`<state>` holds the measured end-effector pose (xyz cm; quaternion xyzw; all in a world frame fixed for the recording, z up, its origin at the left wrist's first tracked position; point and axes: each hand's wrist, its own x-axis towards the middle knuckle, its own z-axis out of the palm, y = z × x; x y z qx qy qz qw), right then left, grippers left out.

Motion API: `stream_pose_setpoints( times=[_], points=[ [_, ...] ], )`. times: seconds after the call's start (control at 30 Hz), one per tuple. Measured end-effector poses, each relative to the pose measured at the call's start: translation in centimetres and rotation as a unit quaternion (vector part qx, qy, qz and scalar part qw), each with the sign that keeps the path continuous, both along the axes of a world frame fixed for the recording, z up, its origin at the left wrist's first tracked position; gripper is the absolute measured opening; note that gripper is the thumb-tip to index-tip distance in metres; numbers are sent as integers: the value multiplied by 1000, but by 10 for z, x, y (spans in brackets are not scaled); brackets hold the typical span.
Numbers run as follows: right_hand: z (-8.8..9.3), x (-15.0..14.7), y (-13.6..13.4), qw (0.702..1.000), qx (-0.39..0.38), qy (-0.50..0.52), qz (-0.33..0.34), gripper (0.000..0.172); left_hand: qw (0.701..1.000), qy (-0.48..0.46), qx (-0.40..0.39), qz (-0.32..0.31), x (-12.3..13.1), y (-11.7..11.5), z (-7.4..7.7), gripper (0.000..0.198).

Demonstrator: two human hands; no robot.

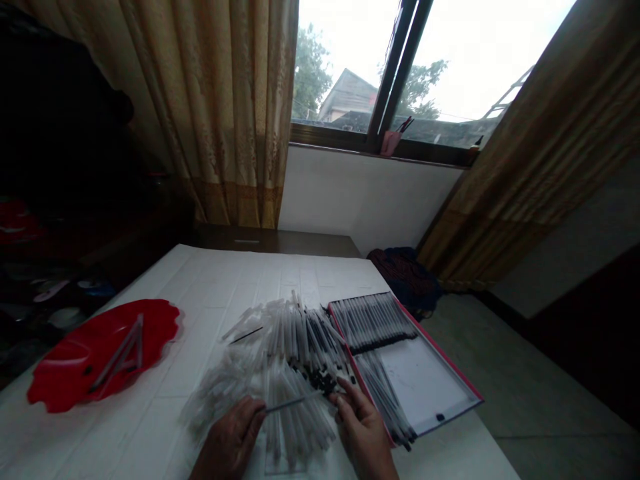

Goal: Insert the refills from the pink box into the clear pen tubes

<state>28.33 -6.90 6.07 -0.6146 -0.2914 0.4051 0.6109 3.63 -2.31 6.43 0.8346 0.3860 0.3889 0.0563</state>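
White table (pixel 215 277), left fingers (pixel 251 409) pinching tube (pixel 293 403)

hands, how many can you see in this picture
2: the left hand holding a thin stick, and the right hand near its other end, beside the red-edged box.

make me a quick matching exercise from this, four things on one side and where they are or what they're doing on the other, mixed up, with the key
1. red scalloped bowl
2. pink cup
3. shallow box
4. left hand

A. on the windowsill
B. pinching a slim tube
C. right of the tube pile
D. at the table's left side

Pairs: 1-D, 2-A, 3-C, 4-B
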Motion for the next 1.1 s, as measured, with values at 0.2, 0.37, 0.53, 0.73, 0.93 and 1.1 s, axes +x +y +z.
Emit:
stream_pose_setpoints(
  times=[0.2,0.37,0.53,0.73,0.93,1.1],
  points=[
    [24,-8,-2,999,-18,6,50,44,1000,6,11,-10,0,-1,1,28],
    [23,-10,-2,999,-11,4,47,40,1000,10,-3,-10,-1,-2,-2,28],
    [20,3,-6,995,0,72,-75,43,995,-58,-82,23,-2,1,0,33],
    [31,19,-13,972,41,131,-189,46,973,-131,-172,84,-9,5,-2,39],
    [15,9,-13,986,32,102,-131,48,963,-148,-205,98,-11,4,-8,38],
    [10,-4,-10,989,35,99,-102,44,966,-156,-184,91,-9,3,-10,35]
  ],
)
